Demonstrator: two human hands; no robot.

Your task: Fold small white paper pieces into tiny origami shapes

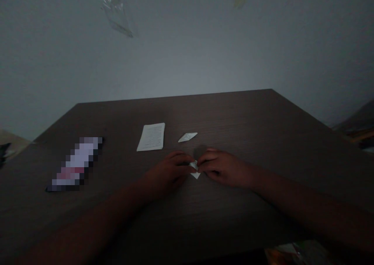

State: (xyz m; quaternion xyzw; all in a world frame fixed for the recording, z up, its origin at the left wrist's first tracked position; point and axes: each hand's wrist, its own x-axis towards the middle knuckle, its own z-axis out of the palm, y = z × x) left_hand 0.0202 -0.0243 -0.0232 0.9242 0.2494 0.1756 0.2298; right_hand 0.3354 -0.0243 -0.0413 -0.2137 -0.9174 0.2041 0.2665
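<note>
Between my two hands, low over the dark wooden table [233, 124], is a small folded piece of white paper [196, 175]. My left hand [172, 170] pinches its left side with thumb and fingers. From the right, the fingertips of my right hand [222, 166] close on the same paper, covering much of it. Just beyond the hands lies a flat folded paper [187, 137] in a slanted diamond shape. To its left rests a stack of printed paper sheets [152, 137].
A blurred-out flat rectangular item with a dark edge [77, 163] lies on the left of the table. The pale wall [204, 54] stands behind the table's far edge, with a clear plastic piece [115, 9] on it. Something colourful [292, 253] shows below the near edge.
</note>
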